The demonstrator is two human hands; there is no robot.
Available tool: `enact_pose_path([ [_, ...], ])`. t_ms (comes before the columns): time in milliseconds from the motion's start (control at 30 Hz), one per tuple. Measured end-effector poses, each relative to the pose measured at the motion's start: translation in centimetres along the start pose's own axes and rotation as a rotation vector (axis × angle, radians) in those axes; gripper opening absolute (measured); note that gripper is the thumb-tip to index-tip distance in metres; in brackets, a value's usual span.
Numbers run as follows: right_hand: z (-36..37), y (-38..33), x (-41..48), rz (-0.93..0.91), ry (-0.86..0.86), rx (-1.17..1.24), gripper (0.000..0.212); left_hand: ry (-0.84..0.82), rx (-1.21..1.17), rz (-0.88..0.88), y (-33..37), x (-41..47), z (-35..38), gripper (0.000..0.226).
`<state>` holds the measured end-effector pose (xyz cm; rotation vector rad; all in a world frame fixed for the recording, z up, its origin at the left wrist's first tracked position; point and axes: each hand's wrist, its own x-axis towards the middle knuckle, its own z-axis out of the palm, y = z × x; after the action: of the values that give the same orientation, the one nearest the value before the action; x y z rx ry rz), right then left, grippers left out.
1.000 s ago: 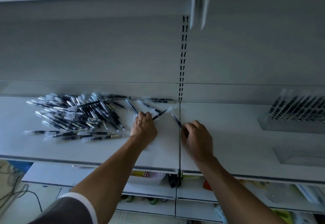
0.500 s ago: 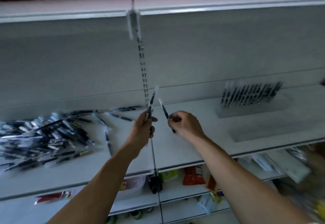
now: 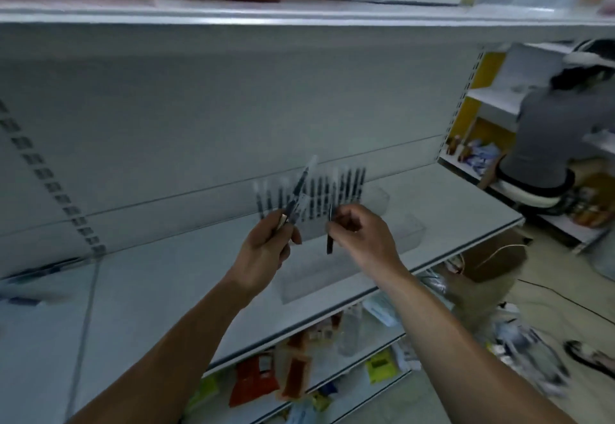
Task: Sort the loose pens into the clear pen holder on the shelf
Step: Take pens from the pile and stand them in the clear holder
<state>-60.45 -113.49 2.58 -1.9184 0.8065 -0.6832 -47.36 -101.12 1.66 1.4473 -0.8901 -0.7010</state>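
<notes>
My left hand [image 3: 266, 250] is curled round one clear-capped pen [image 3: 301, 190] slanting up and right; blur hides whether a second lies with it. Just beside it, my right hand [image 3: 362, 237] pinches one dark pen [image 3: 329, 240], hanging upright. Both are in front of the clear pen holder [image 3: 379, 199] on the shelf [image 3: 449, 210]; its row of pens [image 3: 349, 187] is too blurred to count.
</notes>
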Motion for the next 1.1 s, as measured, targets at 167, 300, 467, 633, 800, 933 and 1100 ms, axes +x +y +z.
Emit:
enact_pose_path([
  [167, -8.2, 4.9, 6.7, -0.044, 0.091, 0.081, 0.008, 0.054, 0.027, 0.007, 0.0, 5.2, 8.2, 0.023],
  [300, -12.5, 7.6, 12.3, -0.034, 0.061, 0.072, 0.008, 0.172, 0.107, -0.038, 0.5, 8.2, 12.0, 0.025],
  [467, -13.1, 9.3, 17.8, -0.045, -0.103, -0.005, 0.011, 0.314, 0.085, -0.109, 0.6, 9.7, 14.6, 0.027],
  [633, -11.8, 10.5, 19.4, -0.100, -0.267, -0.133, 0.012, 0.389, 0.062, -0.136, 0.2, 9.7, 15.8, 0.028],
  [800, -10.8, 11.3, 19.2, -0.218, -0.343, -0.331, 0.004, 0.391, -0.009, -0.156, 0.0, 9.4, 16.5, 0.019],
  [933, -10.1, 11.0, 19.2, -0.246, -0.338, -0.447, 0.008, 0.400, -0.026, -0.143, 0.3, 9.5, 16.3, 0.021],
  [1100, -10.5, 10.2, 19.2, -0.181, -0.406, -0.469, 0.008, 0.386, -0.007, -0.151, 0.4, 8.9, 15.5, 0.018],
])
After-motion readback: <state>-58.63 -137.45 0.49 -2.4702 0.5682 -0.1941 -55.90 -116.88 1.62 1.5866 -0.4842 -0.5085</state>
